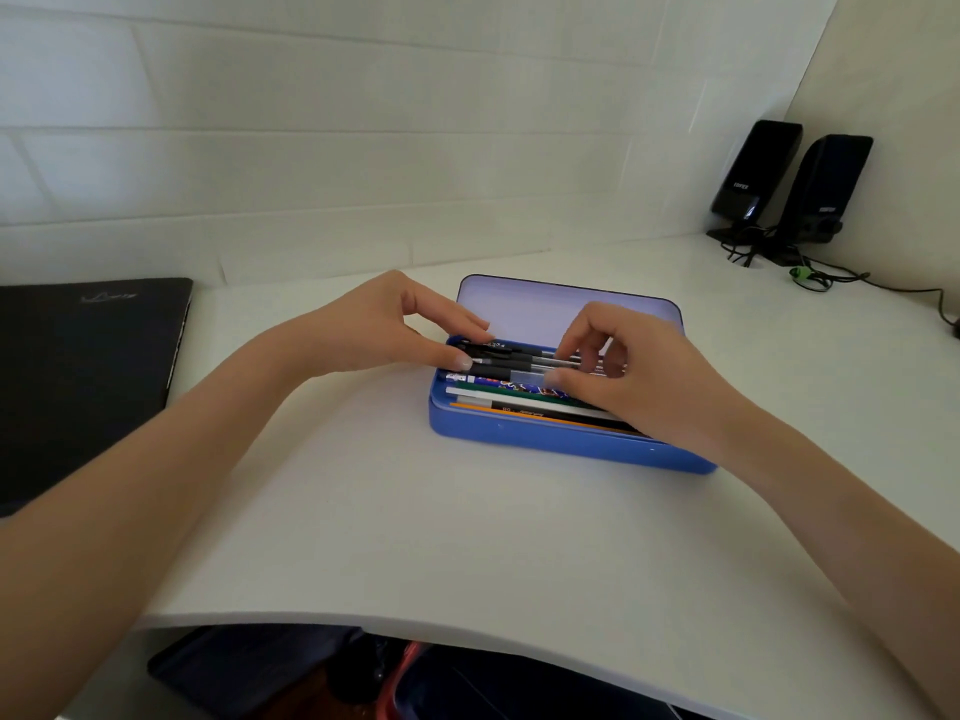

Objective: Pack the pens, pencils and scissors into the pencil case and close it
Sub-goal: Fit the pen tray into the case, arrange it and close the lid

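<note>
White desk (pixel 415 511) against a white brick-pattern wall holds a blue pencil case (pixel 545 439), its lid (pixel 545 304) tilted up at the back. Inside lie pens (pixel 511 358) in a row toward the rear and pencils (pixel 519 402) nearer the front edge; scissors cannot be made out. Left hand (pixel 384 324) pinches the pens' black ends between thumb and forefinger. Right hand (pixel 639 366) pinches the clear barrels, its other fingers curled. At the left sits a closed black laptop (pixel 83 376); 2 black speakers (pixel 789 184) with cables stand in the far right corner.
</note>
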